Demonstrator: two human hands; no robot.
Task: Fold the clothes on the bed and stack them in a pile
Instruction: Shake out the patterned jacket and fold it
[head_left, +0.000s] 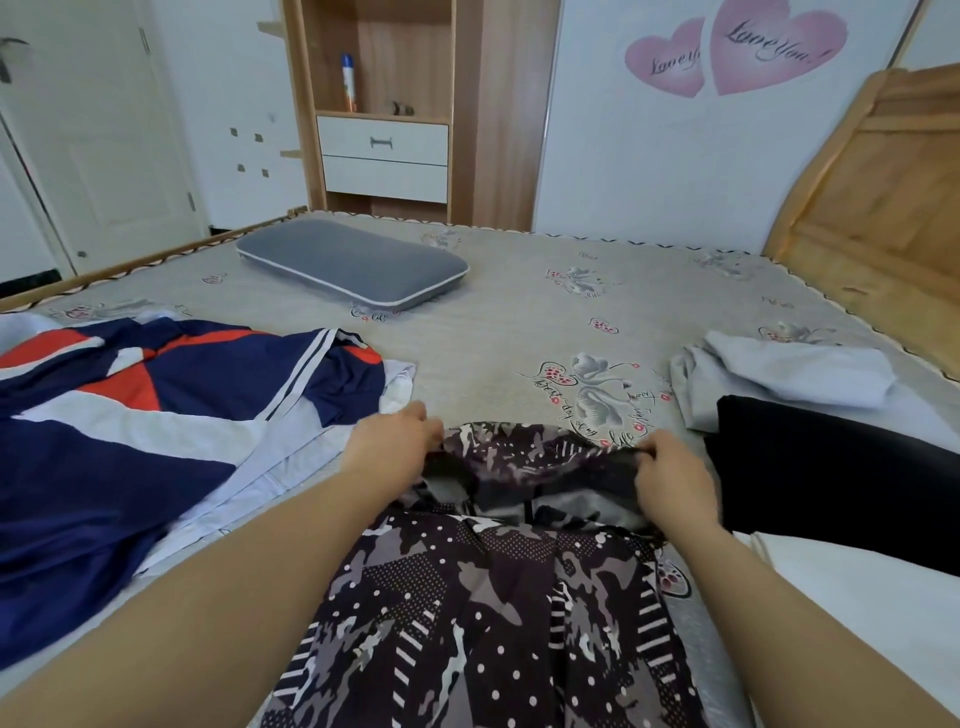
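- Clothes lie spread over the bed (519, 291), four pieces by count: a navy jacket (156, 415) at the left, a patterned garment (493, 597) in the centre foreground, and a grey garment (789, 374) with a black garment (831, 478) at the right.
- Jacket, with red and white panels, sprawls open and unfolded, touching nothing else.
- Left hand (395, 441) is closed, pinching the left end of the patterned garment's top edge.
- Patterned garment, dark camouflage with dots and stripes, runs from the near edge of the bed up to both hands; its top edge is lifted and bunched.
- Right hand (670, 478) is likewise closed on the right end of that edge.
- Grey garment looks roughly folded; the black one lies just in front of it, overlapping its near edge, which may be the start of a pile.
- One grey pillow (353, 265) rests well behind the clothes.
- Step in hand, as judged: the first fold of the patterned garment. The next move calls for keeping both corners level while carrying the edge over, then smoothing it flat.
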